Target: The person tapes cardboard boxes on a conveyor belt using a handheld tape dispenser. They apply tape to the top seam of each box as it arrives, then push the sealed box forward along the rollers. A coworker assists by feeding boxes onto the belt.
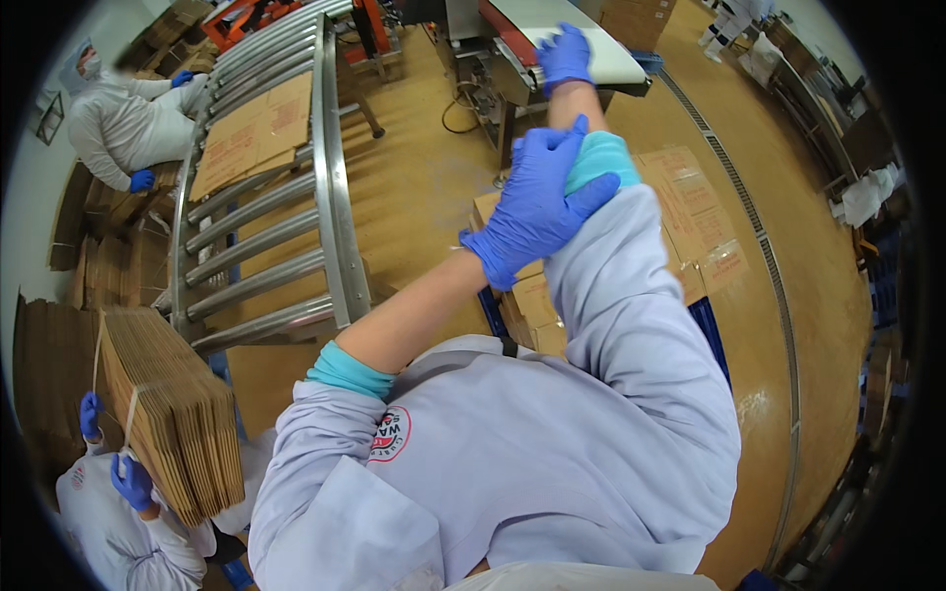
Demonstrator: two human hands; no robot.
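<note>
My left hand [537, 207], in a blue glove, reaches across and is closed round my right forearm. It grips the turquoise cuff [599, 158] at the end of the pale rolled-up sleeve [611, 256]. My right arm stretches forward. Its blue-gloved right hand [565, 57] is open, fingers a little apart, and appears over the near end of a white conveyor belt [616, 61]; whether it touches the belt I cannot tell. Nothing shows in that hand. Below my arms, closed cardboard boxes [690, 202] stand on a blue pallet [711, 330], partly hidden by my sleeves.
To the left runs a metal roller conveyor [330, 197] carrying flat cardboard [256, 128]. A person in white [128, 118] sits beyond it. At lower left another person [128, 537] holds a strapped stack of flattened cartons [163, 414]. A floor drain [754, 212] runs along the right.
</note>
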